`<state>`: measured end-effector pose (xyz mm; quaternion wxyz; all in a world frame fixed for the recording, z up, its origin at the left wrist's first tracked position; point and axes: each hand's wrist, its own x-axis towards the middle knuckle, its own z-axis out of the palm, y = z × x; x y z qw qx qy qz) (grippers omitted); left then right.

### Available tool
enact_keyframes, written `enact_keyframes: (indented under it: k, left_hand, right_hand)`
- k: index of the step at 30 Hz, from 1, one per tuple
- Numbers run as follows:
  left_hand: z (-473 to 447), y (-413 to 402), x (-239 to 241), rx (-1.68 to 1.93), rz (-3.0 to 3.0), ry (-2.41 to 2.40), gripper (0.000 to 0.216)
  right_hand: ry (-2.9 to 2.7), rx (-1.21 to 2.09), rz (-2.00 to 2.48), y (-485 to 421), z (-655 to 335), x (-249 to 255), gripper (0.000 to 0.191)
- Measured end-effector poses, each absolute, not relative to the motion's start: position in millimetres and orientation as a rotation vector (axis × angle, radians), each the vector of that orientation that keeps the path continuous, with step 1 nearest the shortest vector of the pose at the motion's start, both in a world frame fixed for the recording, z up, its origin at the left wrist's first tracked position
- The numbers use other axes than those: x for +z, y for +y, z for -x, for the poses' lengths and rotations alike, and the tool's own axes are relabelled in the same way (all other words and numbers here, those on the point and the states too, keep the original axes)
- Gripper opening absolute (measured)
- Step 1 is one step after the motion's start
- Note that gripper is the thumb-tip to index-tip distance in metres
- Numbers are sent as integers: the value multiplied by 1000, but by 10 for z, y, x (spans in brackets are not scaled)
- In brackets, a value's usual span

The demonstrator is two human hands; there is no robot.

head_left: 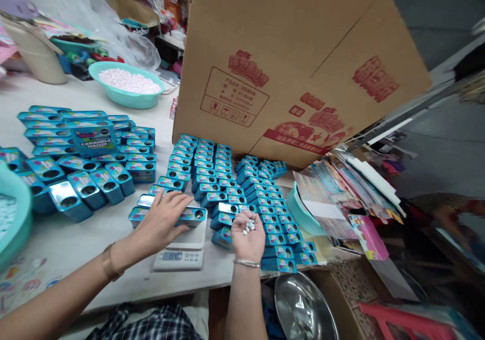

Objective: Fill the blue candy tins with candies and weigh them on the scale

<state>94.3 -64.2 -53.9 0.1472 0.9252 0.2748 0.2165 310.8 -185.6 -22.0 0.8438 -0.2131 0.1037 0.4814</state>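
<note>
My left hand [162,216] is open, its fingers stretched over a blue candy tin [195,217] on a white digital scale [178,259]; whether the fingers touch the tin I cannot tell. The scale's display seems to read about 15.40. Palm up and cupped, my right hand [248,239] holds several small white and pale blue candies [249,226]. Beneath and around that hand stand rows of blue tins [273,219], each with a round dark hole in its top. More tins [89,186] are grouped at the left, one standing upright on the others.
A large cardboard box [295,67] rises behind the tins. At the back left sits a turquoise basin [125,97] of pale candies, with another basin [22,213] at the left edge. Papers [352,183] are piled at right. A metal bowl [303,304] lies below the table edge.
</note>
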Motion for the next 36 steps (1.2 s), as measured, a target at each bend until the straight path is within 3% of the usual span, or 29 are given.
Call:
enact_keyframes:
  k: [8,12,19,26,36]
  left_hand:
    - [-1112,-677,-549,609,-2547,729,29]
    - [-1089,-723,-246,676,-2361,795,29]
    - [-1226,-759,441,512,-2565,676,29]
    - [-1263,-719,214,270,-2669,751,33]
    - [-1122,-771,361,191,-2725,857,32]
  right_hand:
    - [436,990,570,-1740,-2854,-285,30]
    - [420,1032,577,-1652,-2706,-332,28]
    - [499,1099,544,-1513,-2582,-218,27]
    - [533,1126,545,-1509,-2563,-187,24]
    - [558,1192,526,-1450,-2396,-172,27]
